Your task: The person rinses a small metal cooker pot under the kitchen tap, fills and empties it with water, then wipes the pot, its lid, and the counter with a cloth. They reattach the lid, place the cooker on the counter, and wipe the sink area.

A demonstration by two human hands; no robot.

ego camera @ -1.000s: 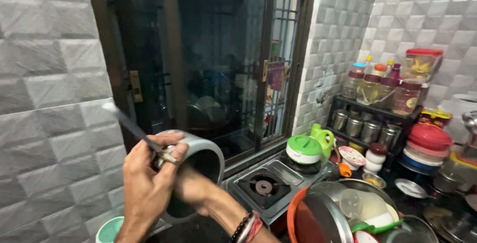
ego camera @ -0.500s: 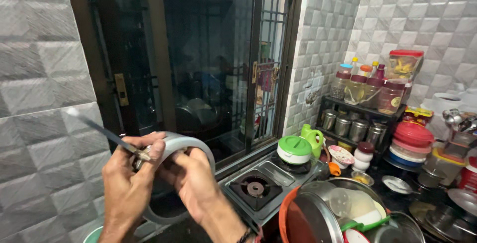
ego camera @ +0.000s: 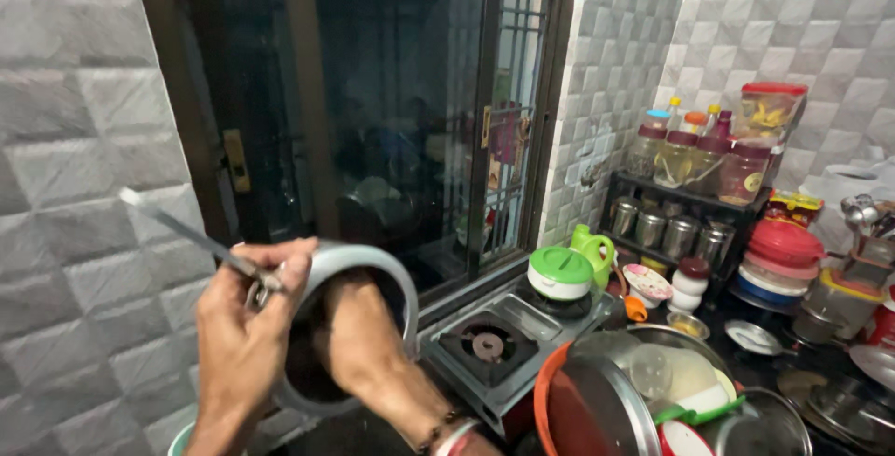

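Note:
My left hand (ego camera: pixel 244 330) grips the thin metal handle (ego camera: pixel 186 232) of a grey metal pot (ego camera: pixel 368 274), which is tilted on its side with its dark mouth toward me. My right hand (ego camera: pixel 359 335) is pushed inside the pot up to the wrist, so its fingers are hidden. Bangles sit on that wrist at the bottom edge. Both hands are raised in front of a grey tiled wall and a dark window.
A gas stove (ego camera: pixel 503 344) stands below the window. An orange tub (ego camera: pixel 569 400) of washed steel dishes is at the lower right. A green-lidded container (ego camera: pixel 559 274), a green jug (ego camera: pixel 595 246) and a black rack with jars (ego camera: pixel 709 162) crowd the counter.
The view has swung left, so the pot and hands sit further right in the frame. My right hand stays inside the pot and has turned slightly within it.

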